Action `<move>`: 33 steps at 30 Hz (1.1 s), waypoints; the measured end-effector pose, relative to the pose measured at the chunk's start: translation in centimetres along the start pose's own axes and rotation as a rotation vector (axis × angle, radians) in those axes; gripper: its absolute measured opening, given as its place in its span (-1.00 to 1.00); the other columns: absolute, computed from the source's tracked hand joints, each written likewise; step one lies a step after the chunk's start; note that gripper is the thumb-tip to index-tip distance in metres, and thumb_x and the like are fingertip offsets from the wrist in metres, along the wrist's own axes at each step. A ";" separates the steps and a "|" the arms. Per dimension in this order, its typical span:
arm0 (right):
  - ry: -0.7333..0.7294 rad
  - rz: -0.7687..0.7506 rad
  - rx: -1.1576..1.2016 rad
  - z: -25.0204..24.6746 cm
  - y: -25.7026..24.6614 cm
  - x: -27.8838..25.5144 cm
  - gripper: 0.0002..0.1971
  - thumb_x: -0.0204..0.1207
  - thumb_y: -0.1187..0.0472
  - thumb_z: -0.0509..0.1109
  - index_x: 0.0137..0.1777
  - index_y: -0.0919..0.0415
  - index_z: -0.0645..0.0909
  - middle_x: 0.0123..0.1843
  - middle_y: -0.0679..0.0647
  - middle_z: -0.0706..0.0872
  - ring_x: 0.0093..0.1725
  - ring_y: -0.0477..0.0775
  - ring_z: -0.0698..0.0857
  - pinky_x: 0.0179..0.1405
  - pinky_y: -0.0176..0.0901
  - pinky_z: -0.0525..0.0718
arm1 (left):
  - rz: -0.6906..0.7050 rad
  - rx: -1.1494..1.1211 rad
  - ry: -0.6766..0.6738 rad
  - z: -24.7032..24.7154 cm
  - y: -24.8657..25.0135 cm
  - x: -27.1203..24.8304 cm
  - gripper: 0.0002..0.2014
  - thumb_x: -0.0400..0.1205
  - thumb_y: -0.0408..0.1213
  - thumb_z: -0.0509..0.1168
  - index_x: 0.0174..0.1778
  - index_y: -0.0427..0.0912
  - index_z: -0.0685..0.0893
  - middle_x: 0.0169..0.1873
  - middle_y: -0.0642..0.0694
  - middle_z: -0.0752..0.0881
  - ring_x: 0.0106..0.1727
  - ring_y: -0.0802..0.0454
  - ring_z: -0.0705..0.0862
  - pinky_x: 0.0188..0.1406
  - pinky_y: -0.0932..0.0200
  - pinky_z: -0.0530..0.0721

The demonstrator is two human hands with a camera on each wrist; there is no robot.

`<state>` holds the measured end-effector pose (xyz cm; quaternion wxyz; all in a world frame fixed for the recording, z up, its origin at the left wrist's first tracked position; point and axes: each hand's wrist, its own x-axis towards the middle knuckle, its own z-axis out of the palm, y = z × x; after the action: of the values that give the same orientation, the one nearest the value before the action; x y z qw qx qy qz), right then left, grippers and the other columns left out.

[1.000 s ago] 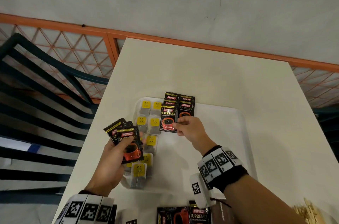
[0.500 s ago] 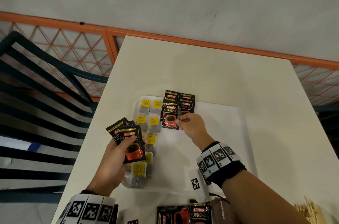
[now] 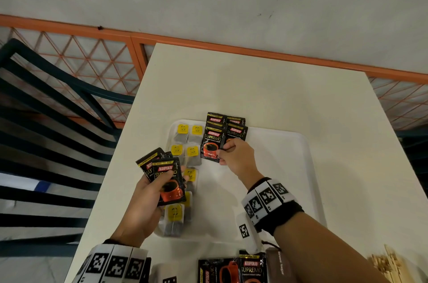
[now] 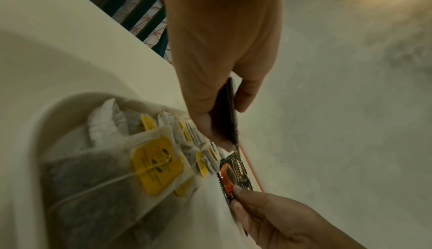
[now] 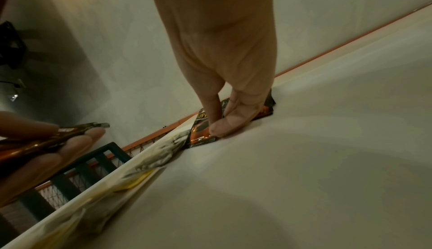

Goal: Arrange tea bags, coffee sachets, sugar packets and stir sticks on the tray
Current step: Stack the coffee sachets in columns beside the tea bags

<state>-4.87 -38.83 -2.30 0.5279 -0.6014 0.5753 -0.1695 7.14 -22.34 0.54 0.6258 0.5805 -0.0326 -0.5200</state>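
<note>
Bare forearms, black wristbands point(image 3: 286, 215) ringed with white square-coded marker blocks

Café terrace, table point(image 3: 266, 88), railing point(image 3: 69, 55), chair point(image 3: 46, 106)

Black coffee sachets point(image 3: 213, 141) printed with red cups and gold lettering, grey tea bags point(image 3: 192, 157) with yellow tags, white tray point(image 3: 289, 167), cream table point(image 3: 254, 88), black-and-white checked wristbands point(image 3: 266, 199), orange lattice railing point(image 3: 76, 55).

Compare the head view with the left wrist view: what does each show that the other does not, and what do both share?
Only the head view shows the spare sachets at the table's near edge and the brown sugar packet. Only the left wrist view shows the string across the nearest tea bag. Both show the right hand pinching a coffee sachet on the tray.
</note>
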 end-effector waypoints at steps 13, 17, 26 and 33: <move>-0.055 -0.190 -0.180 -0.3 -0.4 -2.3 -0.83 0.58 0.08 0.31 -0.02 0.18 0.60 -0.18 -0.02 0.64 -0.26 -0.13 0.57 -0.29 -0.43 0.46 | -0.059 -0.097 -0.101 1.1 -0.2 0.0 -0.77 0.63 -0.45 0.06 0.07 -0.28 0.59 -0.30 -0.21 0.82 -0.33 -0.08 0.80 -0.40 0.10 0.78; -0.415 -0.184 -0.153 -0.1 -1.0 -5.1 -0.73 0.58 0.02 0.29 0.15 0.17 0.60 -0.08 -0.03 0.68 -0.25 -0.16 0.62 -0.35 -0.42 0.51 | 0.009 0.037 -0.075 1.9 -0.5 0.2 -0.70 0.62 -0.48 0.17 0.26 -0.24 0.56 -0.03 -0.23 0.78 -0.06 -0.12 0.78 -0.23 0.05 0.75; -0.355 -0.048 0.083 -2.1 0.1 -4.5 -0.85 0.53 0.27 0.38 0.06 0.29 0.65 -0.22 0.05 0.70 -0.40 -0.16 0.63 -0.38 -0.39 0.64 | 0.055 0.104 -0.068 2.6 -1.2 0.1 -0.69 0.60 -0.41 0.24 0.26 -0.11 0.55 -0.01 -0.12 0.78 0.00 -0.05 0.76 -0.18 0.08 0.70; -0.116 0.073 0.162 -5.0 0.6 -1.4 -0.87 0.59 0.30 0.30 0.04 0.31 0.64 -0.13 0.14 0.72 -0.28 -0.02 0.66 -0.31 -0.29 0.61 | 0.036 0.053 -0.121 2.4 -1.0 0.1 -0.76 0.66 -0.45 0.12 0.16 -0.09 0.55 -0.28 0.02 0.84 -0.23 0.07 0.82 -0.32 0.23 0.75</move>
<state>-9.70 -39.66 -0.29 0.6129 -0.5443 0.5497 -0.1610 5.04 -23.88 0.46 0.6164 0.5636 -0.0947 -0.5417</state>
